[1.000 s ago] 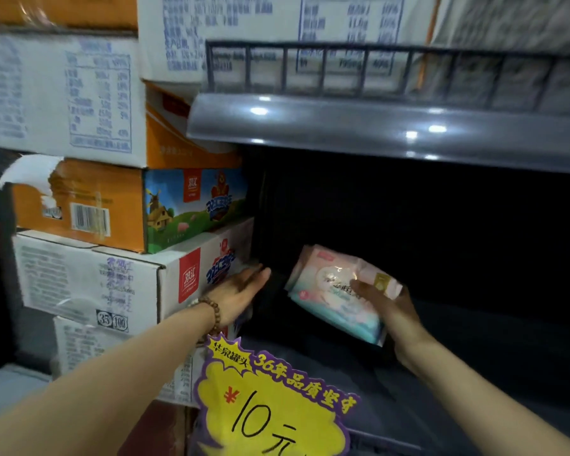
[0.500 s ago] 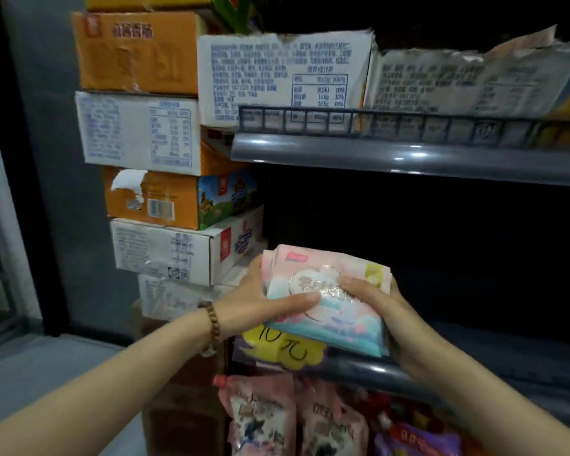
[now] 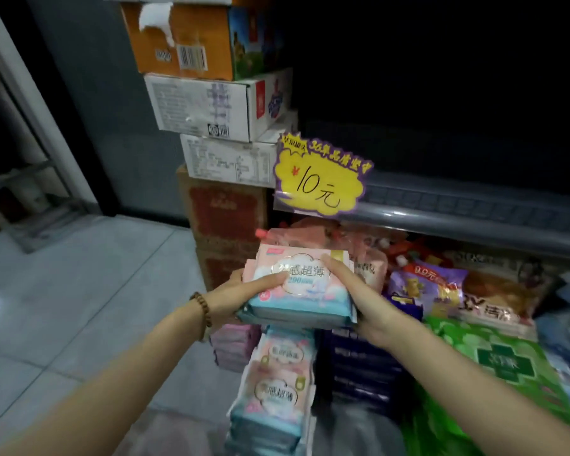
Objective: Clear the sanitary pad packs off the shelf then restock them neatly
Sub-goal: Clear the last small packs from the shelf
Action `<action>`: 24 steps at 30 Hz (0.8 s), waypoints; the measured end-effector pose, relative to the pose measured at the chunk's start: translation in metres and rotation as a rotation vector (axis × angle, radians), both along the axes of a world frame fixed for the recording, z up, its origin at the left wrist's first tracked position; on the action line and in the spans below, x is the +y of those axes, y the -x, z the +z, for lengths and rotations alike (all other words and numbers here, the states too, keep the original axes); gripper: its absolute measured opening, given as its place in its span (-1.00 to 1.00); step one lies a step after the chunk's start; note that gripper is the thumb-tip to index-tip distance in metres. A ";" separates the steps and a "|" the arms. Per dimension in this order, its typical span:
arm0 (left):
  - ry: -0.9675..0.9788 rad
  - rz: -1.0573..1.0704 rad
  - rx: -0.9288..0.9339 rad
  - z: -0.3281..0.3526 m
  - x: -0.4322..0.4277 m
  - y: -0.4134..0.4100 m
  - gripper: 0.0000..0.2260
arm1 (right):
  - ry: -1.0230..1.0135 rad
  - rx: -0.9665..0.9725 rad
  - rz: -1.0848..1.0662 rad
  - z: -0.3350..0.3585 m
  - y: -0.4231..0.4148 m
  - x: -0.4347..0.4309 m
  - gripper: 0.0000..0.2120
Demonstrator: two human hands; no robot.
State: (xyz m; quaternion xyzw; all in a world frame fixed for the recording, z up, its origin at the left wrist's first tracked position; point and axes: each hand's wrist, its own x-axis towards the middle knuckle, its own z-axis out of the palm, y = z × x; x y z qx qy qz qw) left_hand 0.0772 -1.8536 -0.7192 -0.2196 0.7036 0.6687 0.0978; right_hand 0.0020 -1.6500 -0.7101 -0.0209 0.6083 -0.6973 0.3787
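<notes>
— Gripped from both sides: the sanitary pad packs are clamped between the left hand and right hand.
— Where are they held?
— Below the shelf, above the stacked packs.

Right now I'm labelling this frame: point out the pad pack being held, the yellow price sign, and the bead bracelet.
pad pack [image 3: 301,287]: head view, on its printed front face.
yellow price sign [image 3: 321,182]: head view, on the handwritten price.
bead bracelet [image 3: 202,309]: head view, on the beads at the left wrist.
</notes>
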 end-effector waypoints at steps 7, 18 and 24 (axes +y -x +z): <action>0.011 0.073 -0.238 -0.082 -0.020 -0.011 -0.09 | -0.041 -0.210 -0.069 -0.081 -0.036 -0.019 -0.56; 0.011 0.083 -0.267 -0.136 -0.010 0.004 -0.11 | -0.176 -0.157 -0.147 -0.144 -0.032 -0.021 -0.63; -0.008 0.075 -0.216 -0.148 -0.007 0.007 -0.08 | -0.148 -0.164 -0.203 -0.154 -0.025 -0.020 -0.60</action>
